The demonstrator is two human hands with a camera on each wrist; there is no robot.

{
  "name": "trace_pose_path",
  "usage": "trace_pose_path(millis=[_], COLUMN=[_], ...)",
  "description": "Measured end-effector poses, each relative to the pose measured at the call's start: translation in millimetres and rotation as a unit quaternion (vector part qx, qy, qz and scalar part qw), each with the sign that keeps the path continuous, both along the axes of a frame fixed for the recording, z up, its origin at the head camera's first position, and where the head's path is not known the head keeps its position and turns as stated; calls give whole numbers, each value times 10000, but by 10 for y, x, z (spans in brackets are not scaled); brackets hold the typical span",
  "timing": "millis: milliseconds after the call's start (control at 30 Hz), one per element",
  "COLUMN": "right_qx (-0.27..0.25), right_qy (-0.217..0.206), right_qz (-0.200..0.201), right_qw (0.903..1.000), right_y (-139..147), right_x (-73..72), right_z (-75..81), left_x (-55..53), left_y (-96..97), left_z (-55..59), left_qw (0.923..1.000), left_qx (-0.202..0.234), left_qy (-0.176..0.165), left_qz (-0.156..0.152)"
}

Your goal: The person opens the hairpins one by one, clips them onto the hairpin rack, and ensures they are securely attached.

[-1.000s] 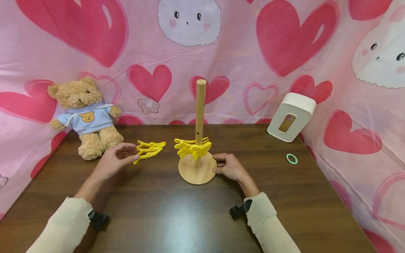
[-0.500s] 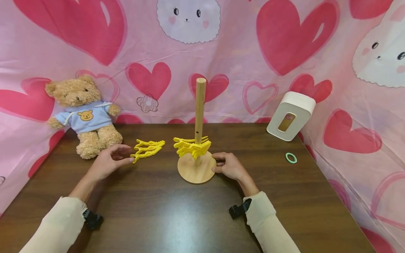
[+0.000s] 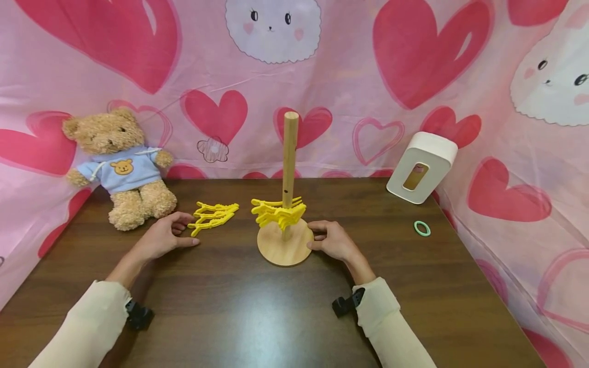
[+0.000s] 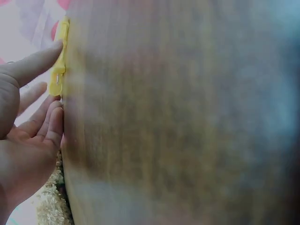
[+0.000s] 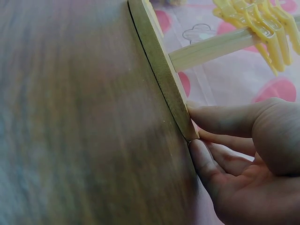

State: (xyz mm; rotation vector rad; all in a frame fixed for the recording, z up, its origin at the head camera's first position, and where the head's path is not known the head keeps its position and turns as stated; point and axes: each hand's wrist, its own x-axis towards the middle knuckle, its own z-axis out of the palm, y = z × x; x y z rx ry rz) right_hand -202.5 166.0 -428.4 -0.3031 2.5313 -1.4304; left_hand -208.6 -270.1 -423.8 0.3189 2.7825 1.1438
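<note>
Several yellow plastic clips [image 3: 216, 213] lie side by side on the table at the left. My left hand [image 3: 161, 239] is at their near-left end, thumb and fingers spread apart around it; in the left wrist view, the thumb overlaps a clip [image 4: 57, 77], and contact is hard to tell. More yellow clips [image 3: 279, 213] cluster low on the upright wooden pole [image 3: 289, 158] of a stand. The stand's round wooden base [image 3: 280, 253] is pinched at its right edge by my right hand [image 3: 336, 240]. The right wrist view shows the thumb on top of the base's rim [image 5: 171, 84] and fingers at its underside.
A teddy bear [image 3: 131, 171] in a blue top sits at the back left, close beyond my left hand. At the back right, a white box [image 3: 421, 168] with an oval opening leans near the heart-patterned cloth. A mint-green ring [image 3: 422, 228] lies on the brown table [image 3: 276, 317].
My left hand has drawn back slightly left, and its thumb has moved off the clips toward me, widening the gap to the fingers. My right hand and the stand stay in place.
</note>
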Motion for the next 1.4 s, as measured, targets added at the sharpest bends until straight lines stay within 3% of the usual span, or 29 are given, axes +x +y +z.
trace_pose_path(millis=[300,600,733,967,1167,1400], right_qx=[42,19,21,96,126,86], right_qy=[6,25,18,31,-22,28], right_qz=[-23,-41,-24,-18,-39,6], right_qw=[10000,10000,10000,9999,9999,10000], right_y=[6,13,15,18,27,27], right_x=[8,12,3,-3,-12,-16], right_z=[-6,-14,-23,-23,-28,-28], left_x=[-26,-33,-16,35,43,64], left_y=[-9,-51,-21,54,140,250], left_z=[-7,36,67,79,84,177], left_qw=[9991,9998,9999,9968,9856,9768], left_qx=[-399,-179,-109,350,889,1142], left_qy=[118,-12,103,704,1402,1773], left_qz=[99,-62,-16,145,325,376])
